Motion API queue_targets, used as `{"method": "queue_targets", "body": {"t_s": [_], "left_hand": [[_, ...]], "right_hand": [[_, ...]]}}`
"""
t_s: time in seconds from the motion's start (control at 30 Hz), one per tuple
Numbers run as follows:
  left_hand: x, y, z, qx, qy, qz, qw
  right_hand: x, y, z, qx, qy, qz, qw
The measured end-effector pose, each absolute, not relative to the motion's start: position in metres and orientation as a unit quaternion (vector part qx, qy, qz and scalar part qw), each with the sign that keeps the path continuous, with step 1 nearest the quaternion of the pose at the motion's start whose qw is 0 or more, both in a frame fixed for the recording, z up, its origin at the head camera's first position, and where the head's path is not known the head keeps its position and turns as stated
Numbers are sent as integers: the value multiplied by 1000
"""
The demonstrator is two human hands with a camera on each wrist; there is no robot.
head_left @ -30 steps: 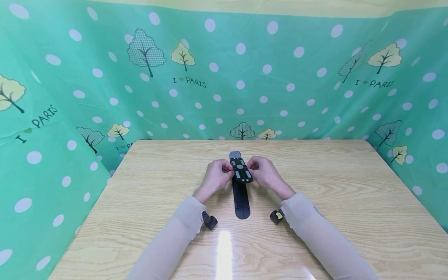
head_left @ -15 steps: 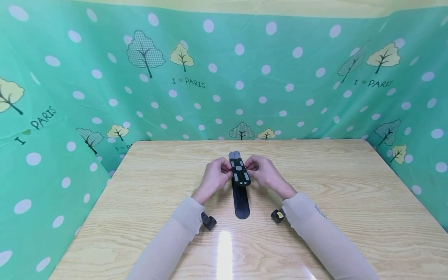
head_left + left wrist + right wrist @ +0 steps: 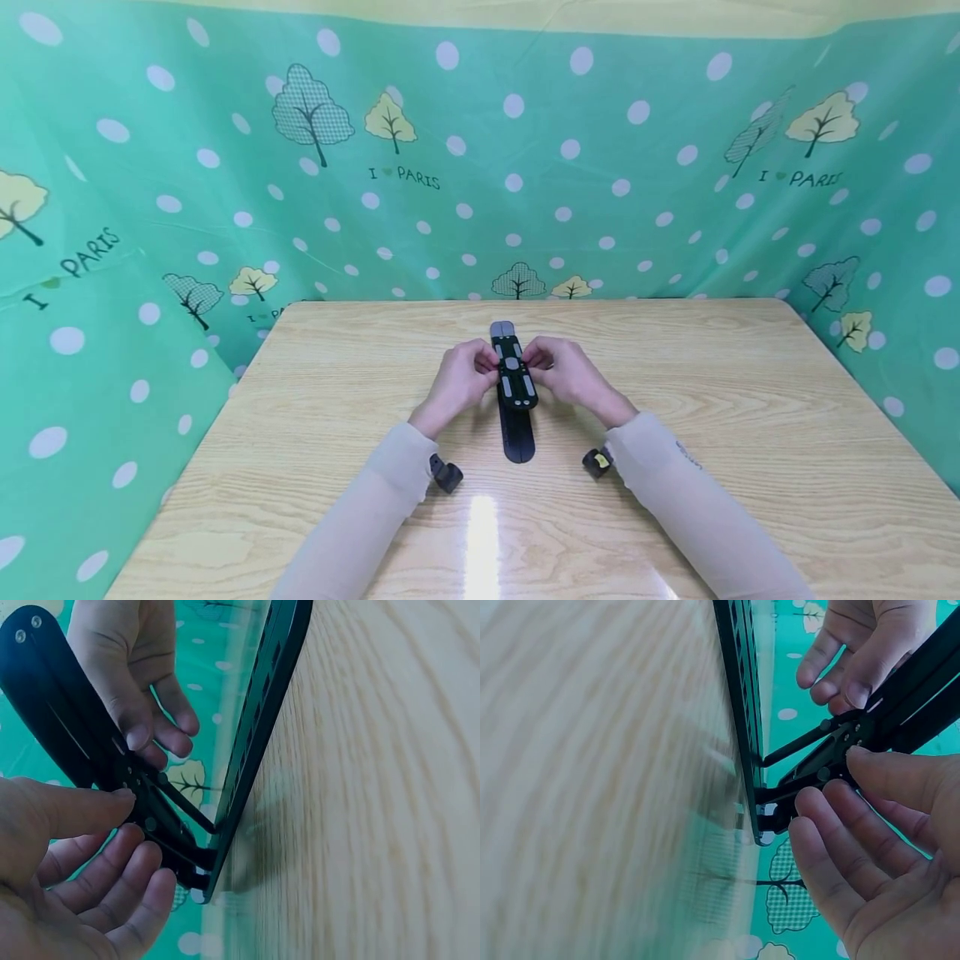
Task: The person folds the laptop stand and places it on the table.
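Note:
A black folding stand stands at the middle of the table in the head view, its long base strip [image 3: 517, 442] lying flat. Above it tilts the upper plate [image 3: 514, 382], which carries grey pads. My left hand [image 3: 465, 375] pinches the stand's left side near the hinge between thumb and fingers. On the opposite side, my right hand [image 3: 564, 372] holds it the same way. Hinged arms [image 3: 169, 840] join base and plate in the left wrist view, meeting the base near one end. A row of notches runs along the base strip [image 3: 739, 697] in the right wrist view.
The wooden table [image 3: 360, 375] extends around both arms. Green curtain [image 3: 420, 242] with trees and dots hangs behind the table and along its sides. Small black wrist cameras [image 3: 447, 475] jut inward from both cuffs. Glare [image 3: 482, 542] streaks the near tabletop.
The upper plate has straightened over the base, and its near end has come down toward me. The base strip has shifted slightly away. Both hands keep their hold.

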State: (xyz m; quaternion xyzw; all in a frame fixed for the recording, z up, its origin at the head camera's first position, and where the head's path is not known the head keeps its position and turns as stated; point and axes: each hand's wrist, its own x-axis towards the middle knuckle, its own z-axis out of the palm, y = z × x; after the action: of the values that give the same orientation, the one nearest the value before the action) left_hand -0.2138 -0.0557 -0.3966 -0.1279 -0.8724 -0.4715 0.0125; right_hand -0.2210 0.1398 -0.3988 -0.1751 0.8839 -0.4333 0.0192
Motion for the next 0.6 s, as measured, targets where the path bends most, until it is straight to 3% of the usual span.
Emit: {"method": "queue_targets", "body": {"t_s": [0.6], "left_hand": [[-210,-63,-399,-185,-896,-402,-46]], "right_hand": [[-214,143,-395,-231,891,-382,81]]}}
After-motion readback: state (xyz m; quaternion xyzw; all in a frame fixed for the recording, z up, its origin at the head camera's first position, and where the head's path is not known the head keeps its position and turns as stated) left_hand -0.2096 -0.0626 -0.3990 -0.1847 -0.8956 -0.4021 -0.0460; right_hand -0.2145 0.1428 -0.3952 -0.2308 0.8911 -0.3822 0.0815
